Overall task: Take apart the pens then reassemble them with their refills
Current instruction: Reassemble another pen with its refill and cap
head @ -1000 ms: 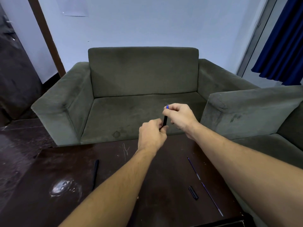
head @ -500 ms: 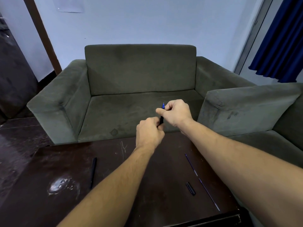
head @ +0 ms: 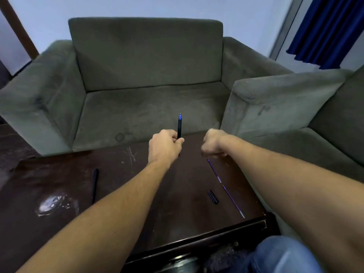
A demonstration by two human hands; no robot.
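We see the left hand (head: 165, 143) raised over the far edge of the desk (head: 137, 174), its fingers and thumb wrapped round the lower end of a black pen (head: 179, 126). The pen stands nearly upright, its blue tip pointing up in front of the sofa (head: 145, 66). The right hand (head: 211, 143) is just beside the left one and apart from the pen. It is blurred and its fingers are curled in, and we cannot tell whether it is grasping anything. On the desk below the right hand lie two thin refills almost in line, one (head: 213, 170) nearer the hand and one (head: 233, 200) reaching toward the near edge. A short black piece (head: 213, 197) lies just left of the nearer refill, apart from it. Well to the left, the other pen (head: 95, 185) lies flat on the desk, and near it we note a pale scuffed patch (head: 55, 203). A knee in jeans (head: 283, 255) shows at the lower right.
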